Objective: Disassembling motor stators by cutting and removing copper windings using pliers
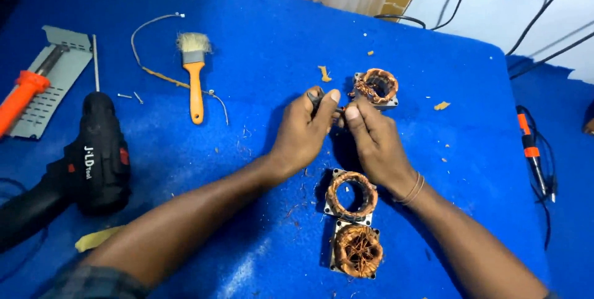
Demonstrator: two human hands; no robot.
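Note:
My left hand (303, 132) and my right hand (371, 135) meet over the blue cloth, fingertips pinching a small dark piece (317, 96) and a thin wire between them. The wire runs to a copper-wound square stator (376, 86) lying just beyond my right fingers. Two more copper-wound stators lie near my right wrist: one (351, 195) with an open centre, and one (356, 250) closer to me with loose wire ends in its middle.
A black cordless drill (93, 163) lies at the left, near an orange-handled tool on a grey perforated plate (59, 70). An orange-handled brush (195, 73) and a loose wire lie further back. A black and orange probe (531, 150) with cable rests at the right edge.

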